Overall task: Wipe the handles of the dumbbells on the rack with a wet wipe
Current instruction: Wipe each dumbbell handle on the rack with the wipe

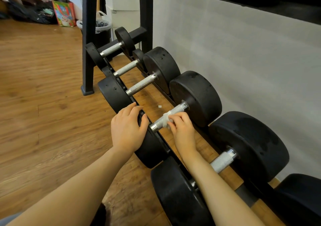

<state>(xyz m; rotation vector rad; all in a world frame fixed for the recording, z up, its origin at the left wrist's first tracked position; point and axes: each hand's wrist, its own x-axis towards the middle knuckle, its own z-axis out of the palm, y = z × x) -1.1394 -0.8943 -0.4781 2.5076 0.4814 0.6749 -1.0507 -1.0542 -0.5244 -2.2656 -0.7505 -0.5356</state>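
Black rubber heads of the nearest dumbbell (178, 191) low in view, its knurled steel handle (223, 161) partly hidden behind the right forearm; just beyond, left hand (127, 128) draped over the near head (151, 146) of the next dumbbell, fingers curled round its rim, thumb against its inner face; right hand (182, 130) beside it, fingertips pinching a crumpled white wet wipe (167, 120) pressed against the middle of that dumbbell's handle (169, 117); small white scrap (159, 106) on the wooden floor under the low rack rail (163, 142); farther along, three smaller dumbbells in a row, chrome handles (142, 84) bare; black rack upright (88, 40) behind; lined bin (102, 26) and bright bag (64, 13) by the far wall.
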